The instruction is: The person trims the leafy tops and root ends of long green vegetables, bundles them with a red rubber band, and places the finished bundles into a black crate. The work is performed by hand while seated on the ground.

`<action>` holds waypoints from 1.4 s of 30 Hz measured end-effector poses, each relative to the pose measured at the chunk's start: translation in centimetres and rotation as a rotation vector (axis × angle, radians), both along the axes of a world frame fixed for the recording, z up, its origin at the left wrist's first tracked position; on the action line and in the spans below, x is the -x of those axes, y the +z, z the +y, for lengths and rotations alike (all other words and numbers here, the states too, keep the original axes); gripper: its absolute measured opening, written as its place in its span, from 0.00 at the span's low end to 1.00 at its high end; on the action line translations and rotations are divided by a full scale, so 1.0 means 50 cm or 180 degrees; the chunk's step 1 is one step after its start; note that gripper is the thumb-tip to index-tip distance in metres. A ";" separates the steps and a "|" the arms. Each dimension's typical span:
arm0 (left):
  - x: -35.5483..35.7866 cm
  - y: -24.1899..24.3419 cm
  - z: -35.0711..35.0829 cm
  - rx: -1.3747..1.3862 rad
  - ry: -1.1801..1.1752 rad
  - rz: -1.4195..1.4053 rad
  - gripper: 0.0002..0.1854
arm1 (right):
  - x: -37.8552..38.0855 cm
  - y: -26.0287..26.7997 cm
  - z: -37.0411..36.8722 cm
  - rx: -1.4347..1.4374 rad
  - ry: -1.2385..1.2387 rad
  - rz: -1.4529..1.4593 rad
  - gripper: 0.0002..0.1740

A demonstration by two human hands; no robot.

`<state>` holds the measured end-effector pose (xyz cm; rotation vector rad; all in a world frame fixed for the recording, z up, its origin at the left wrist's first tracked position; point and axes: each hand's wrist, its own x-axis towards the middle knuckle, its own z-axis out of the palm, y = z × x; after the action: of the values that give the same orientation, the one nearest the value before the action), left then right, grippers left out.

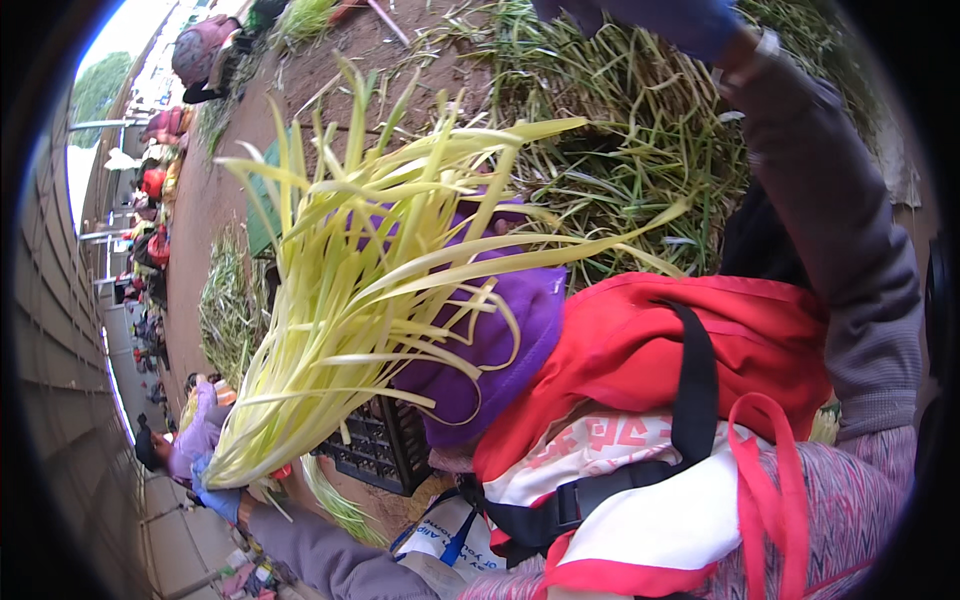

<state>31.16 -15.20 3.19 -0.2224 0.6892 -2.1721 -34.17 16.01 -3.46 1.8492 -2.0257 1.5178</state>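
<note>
My left hand (221,491), in a blue glove, grips a large bunch of pale yellow-green leafy stalks (352,300) by its white base ends. The long blades fan out up and to the right, in front of a purple cloth (495,352) and a red apron (660,337). My right hand (660,22), also blue-gloved, is at the top edge, over a heap of green stalks and leaves (622,180); its fingers are partly cut off by the frame, so its grip is unclear.
A black plastic crate (382,450) stands below the bunch, with more green stalks (337,502) beside it. Another leaf pile (229,307) lies on the earth floor. A person in a lilac top (187,442) is at the lower left; several people are farther off along a wall.
</note>
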 end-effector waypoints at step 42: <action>0.211 0.032 0.083 0.2706 0.0149 -0.2765 0.11 | -0.236 -0.031 -0.093 -0.0050 0.0532 0.0173 0.05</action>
<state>20.61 -11.06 4.78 0.2712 -0.7233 -2.1051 -22.40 11.37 -5.00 2.0890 -1.9085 1.4725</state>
